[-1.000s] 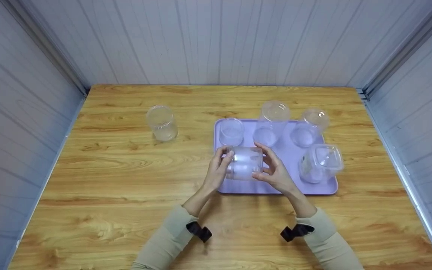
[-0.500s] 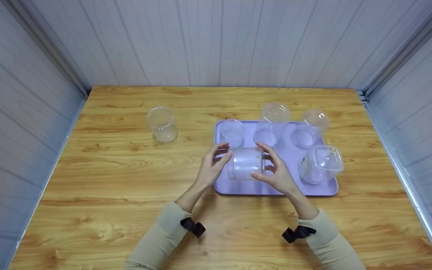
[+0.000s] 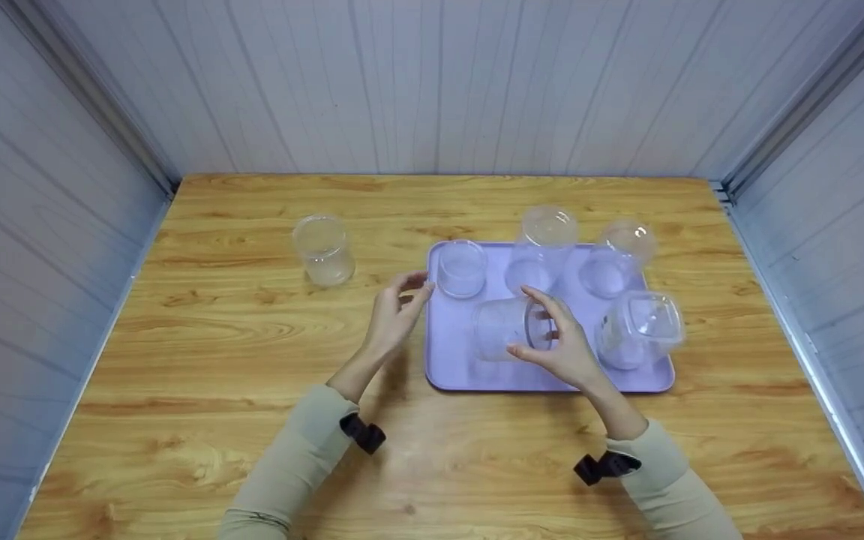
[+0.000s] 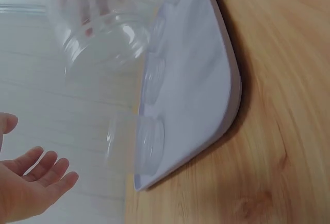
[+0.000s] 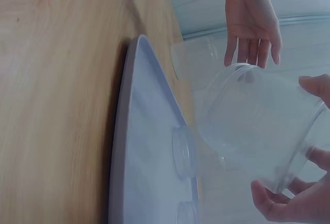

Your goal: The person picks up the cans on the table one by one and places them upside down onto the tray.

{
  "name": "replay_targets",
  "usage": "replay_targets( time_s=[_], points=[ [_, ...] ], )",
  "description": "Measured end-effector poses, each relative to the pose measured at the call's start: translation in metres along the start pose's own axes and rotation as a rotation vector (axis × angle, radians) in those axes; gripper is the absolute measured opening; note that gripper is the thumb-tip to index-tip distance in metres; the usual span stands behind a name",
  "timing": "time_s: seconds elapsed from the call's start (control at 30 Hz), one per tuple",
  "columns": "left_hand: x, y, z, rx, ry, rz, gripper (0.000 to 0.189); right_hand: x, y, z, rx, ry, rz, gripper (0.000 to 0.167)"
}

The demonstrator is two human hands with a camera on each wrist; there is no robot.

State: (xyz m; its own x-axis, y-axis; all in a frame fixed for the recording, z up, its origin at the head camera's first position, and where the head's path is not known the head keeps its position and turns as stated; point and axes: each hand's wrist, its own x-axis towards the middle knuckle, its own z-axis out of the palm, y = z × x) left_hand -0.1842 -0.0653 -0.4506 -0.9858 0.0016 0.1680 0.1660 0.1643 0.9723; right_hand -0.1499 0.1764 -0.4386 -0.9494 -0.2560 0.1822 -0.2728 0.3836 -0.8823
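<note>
My right hand [image 3: 568, 351] grips a clear plastic jar [image 3: 498, 330] by one end, thumb on the near side and fingers on the far side. The jar lies on its side above the lilac tray [image 3: 448, 367]; in the right wrist view the clear jar [image 5: 258, 123] tilts well above the tray's surface. My left hand [image 3: 393, 319] is off the jar, beside the tray's left edge, its fingers relaxed and holding nothing. Nearest to it, a short clear container [image 3: 463, 270] stands in the tray's back left corner.
At the tray's back stand a tall clear jar [image 3: 547, 244] and another clear round jar [image 3: 619, 259]. A squarish clear container [image 3: 638, 330] is at the right. A separate clear jar [image 3: 325, 251] stands on the wooden table [image 3: 252, 352]. Panelled walls enclose three sides.
My left hand has let go of the jar and moved left, away from it. The right hand keeps hold of the jar and has shifted slightly right.
</note>
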Motion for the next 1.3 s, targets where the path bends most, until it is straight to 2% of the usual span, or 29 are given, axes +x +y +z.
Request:
replay_targets(
  time_s=[0.1, 0.17, 0.3, 0.5, 0.7, 0.87, 1.03, 1.17, 1.3],
  points=[
    [0.008, -0.017, -0.006, 0.034, 0.031, -0.017, 0.032, 0.002, 0.017, 0.0, -0.062, -0.003, -0.007, 0.078],
    [0.01, -0.019, -0.01, 0.062, 0.046, -0.027, 0.032, 0.004, 0.029, 0.0, -0.108, -0.008, -0.01, 0.08],
    [0.016, -0.023, -0.018, 0.126, 0.075, -0.028, 0.031, 0.004, 0.032, -0.003, -0.195, -0.027, -0.005, 0.081],
    [0.028, -0.024, -0.035, 0.197, 0.11, -0.042, 0.035, 0.003, 0.031, -0.005, -0.33, -0.066, 0.002, 0.083],
    [0.039, -0.023, -0.055, 0.259, 0.107, -0.066, 0.04, 0.003, 0.034, -0.007, -0.404, -0.102, -0.027, 0.084],
    [0.048, -0.021, -0.066, 0.336, 0.104, -0.064, 0.042, 0.004, 0.033, -0.009, -0.462, -0.135, -0.038, 0.086],
    [0.056, -0.019, -0.073, 0.42, 0.099, -0.049, 0.043, 0.006, 0.031, -0.012, -0.558, -0.176, -0.046, 0.086],
    [0.062, -0.018, -0.078, 0.495, 0.096, 0.0, 0.043, 0.007, 0.032, -0.013, -0.625, -0.201, -0.057, 0.086],
    [0.069, -0.019, -0.084, 0.575, 0.098, 0.018, 0.045, 0.009, 0.033, -0.014, -0.665, -0.223, -0.055, 0.087]
  ],
)
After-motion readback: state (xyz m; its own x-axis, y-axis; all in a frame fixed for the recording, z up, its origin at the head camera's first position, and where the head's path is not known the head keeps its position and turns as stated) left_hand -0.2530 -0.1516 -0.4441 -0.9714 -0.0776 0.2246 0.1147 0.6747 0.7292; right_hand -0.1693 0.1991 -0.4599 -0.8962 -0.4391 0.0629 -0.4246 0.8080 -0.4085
